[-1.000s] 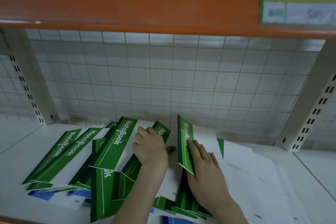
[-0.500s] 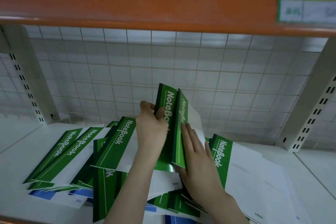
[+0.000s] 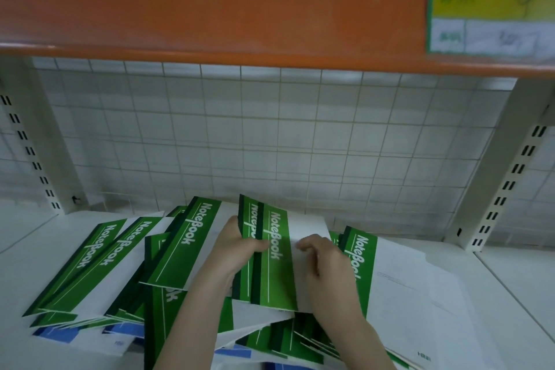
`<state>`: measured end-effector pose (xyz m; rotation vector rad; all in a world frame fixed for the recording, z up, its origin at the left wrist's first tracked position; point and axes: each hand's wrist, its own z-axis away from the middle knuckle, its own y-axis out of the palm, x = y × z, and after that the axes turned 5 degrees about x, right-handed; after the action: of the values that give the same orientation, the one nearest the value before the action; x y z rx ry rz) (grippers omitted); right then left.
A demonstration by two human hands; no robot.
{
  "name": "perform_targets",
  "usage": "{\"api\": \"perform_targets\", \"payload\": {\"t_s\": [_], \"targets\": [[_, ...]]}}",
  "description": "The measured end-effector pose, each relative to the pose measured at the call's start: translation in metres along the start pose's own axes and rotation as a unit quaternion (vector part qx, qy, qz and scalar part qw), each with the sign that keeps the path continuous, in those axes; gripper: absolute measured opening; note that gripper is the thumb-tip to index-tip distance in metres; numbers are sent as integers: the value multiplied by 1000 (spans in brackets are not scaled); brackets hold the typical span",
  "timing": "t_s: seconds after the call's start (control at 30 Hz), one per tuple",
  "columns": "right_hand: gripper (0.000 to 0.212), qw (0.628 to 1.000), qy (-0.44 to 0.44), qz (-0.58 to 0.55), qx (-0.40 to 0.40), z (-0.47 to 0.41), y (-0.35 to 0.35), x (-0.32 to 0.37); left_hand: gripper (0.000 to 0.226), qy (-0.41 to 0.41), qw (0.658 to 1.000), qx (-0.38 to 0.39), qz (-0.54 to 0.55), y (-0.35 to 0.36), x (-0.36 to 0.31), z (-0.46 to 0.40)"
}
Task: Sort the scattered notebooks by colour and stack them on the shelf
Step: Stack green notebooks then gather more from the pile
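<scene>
Several green-and-white notebooks marked "NoteBook" lie scattered on the white shelf. My left hand grips two green notebooks by their left edge, thumb on the front cover. They lie nearly flat over the pile in the middle. My right hand rests on the white part of the top one with curled fingers. More green notebooks fan out at the left and one lies at the right. Blue notebooks peek out from under the pile at the front left.
A wire grid back panel closes the shelf behind. White slotted uprights stand at the left and right. An orange shelf front with a label card hangs overhead. Bare white shelf shows at the far right.
The two green notebooks, held upright half a second ago, have come down nearly flat onto the pile. My right hand has shifted from behind them onto the top cover.
</scene>
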<state>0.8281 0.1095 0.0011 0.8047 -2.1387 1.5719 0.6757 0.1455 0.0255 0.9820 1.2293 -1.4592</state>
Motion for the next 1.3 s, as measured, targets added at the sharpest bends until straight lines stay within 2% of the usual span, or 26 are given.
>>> {"api": "perform_targets", "payload": {"t_s": [0.1,0.17,0.23,0.37,0.5,0.53,0.63,0.73,0.83,1.07,1.3], "targets": [[49,985,123,117,29,-2,-11,-17,32,-4,999,-8,31,-2,1,0],[44,975,164,143,36,-2,-12,-25,27,-13,998,-24,54,-6,1,-1],[34,975,177,134,21,-1,-12,-27,14,-27,996,-39,70,-9,-2,-2],[35,975,176,133,21,0,-12,-23,25,-50,996,-46,61,-15,-4,-12],[40,976,184,111,20,-4,-18,-17,17,-87,993,-51,54,-19,-2,-25],[42,977,184,111,15,-5,-20,-15,13,-97,992,-54,56,-19,-5,-26],[52,981,161,106,2,-8,-26,-11,41,-91,992,-42,74,-23,-4,-31],[63,988,145,-32,-28,-13,-40,-10,29,-44,997,-39,54,-16,-5,-17],[64,980,115,-149,-68,-18,-48,-1,25,24,999,29,20,-4,0,2],[64,988,3,-157,-11,-19,6,44,23,60,997,31,-22,1,1,4],[51,974,21,-227,-9,-21,31,53,23,72,997,17,39,3,2,8]]}}
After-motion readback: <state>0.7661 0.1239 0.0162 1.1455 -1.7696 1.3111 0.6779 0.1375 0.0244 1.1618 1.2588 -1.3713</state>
